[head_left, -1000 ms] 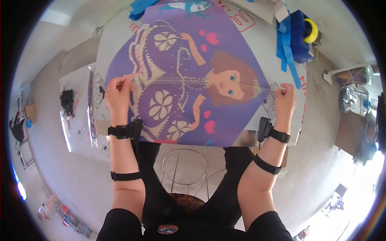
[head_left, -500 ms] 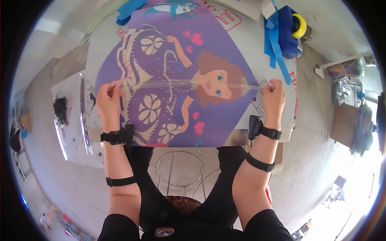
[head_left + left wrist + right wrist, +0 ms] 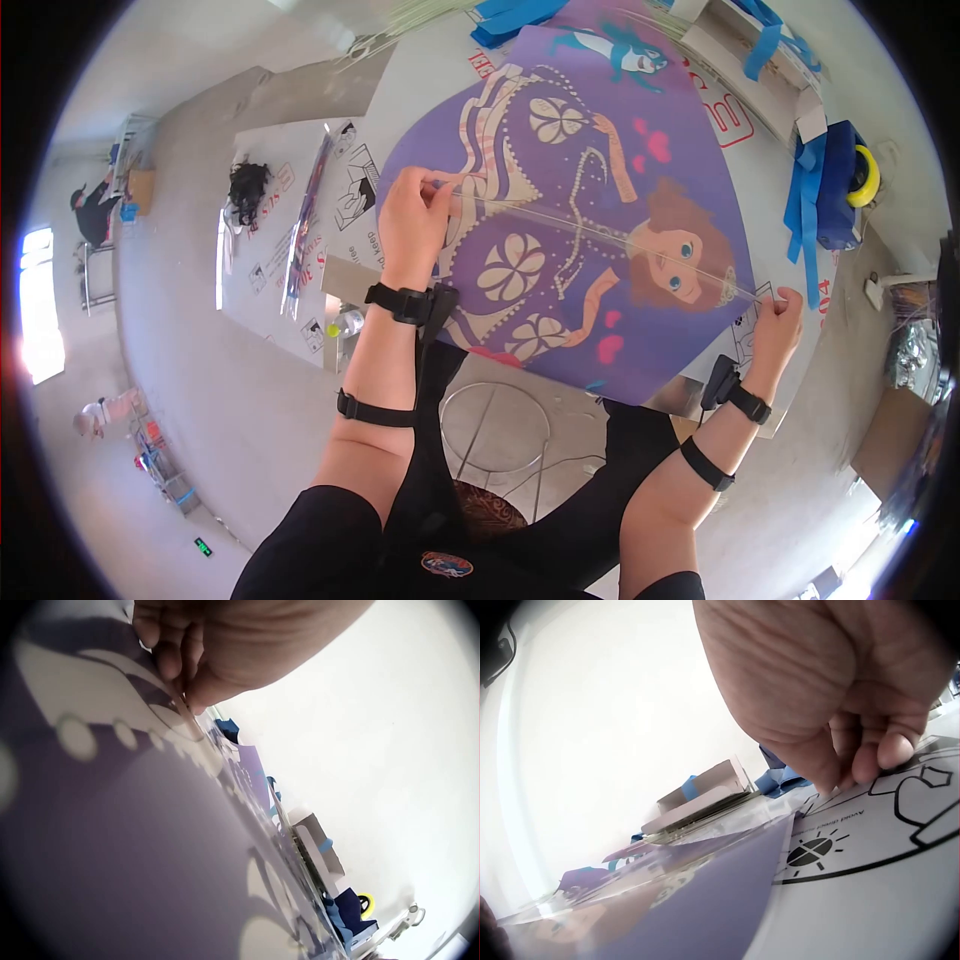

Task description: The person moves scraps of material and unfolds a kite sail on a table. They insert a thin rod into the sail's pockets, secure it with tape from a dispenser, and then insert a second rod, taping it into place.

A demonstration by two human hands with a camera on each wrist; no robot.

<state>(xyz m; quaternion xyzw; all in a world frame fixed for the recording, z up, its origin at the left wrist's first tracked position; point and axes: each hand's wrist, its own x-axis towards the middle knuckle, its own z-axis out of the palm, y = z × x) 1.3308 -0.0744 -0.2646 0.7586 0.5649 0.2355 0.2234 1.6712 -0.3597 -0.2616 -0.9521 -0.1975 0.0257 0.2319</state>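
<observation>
A purple, pointed printed sheet (image 3: 690, 340) with a cartoon princess lies flat on the white printed board (image 3: 390, 75). Across its middle, over the figure's dress and face, runs a narrow strip of clear tape (image 3: 560, 220). My left hand (image 3: 412, 225) pinches one end of it between thumb and fingers at the skirt side. At the crown side, my right hand (image 3: 778, 330) pinches the other end, just past the sheet's point. In the right wrist view, the fingertips (image 3: 885, 754) sit close over the board, beside its printed sun symbol.
A blue tape dispenser (image 3: 840, 190) with a yellow ring and hanging blue strips (image 3: 802, 200) stands far right. Behind the sheet is an open cardboard box (image 3: 745, 45). A black bundle (image 3: 248, 190) lies on the left board. Below the edge stands a metal-ringed stool (image 3: 495, 425).
The head view has swung, so the sheet and both hands now appear tilted and further right. Both hands keep hold of the tape's ends, which stays stretched across the figure.
</observation>
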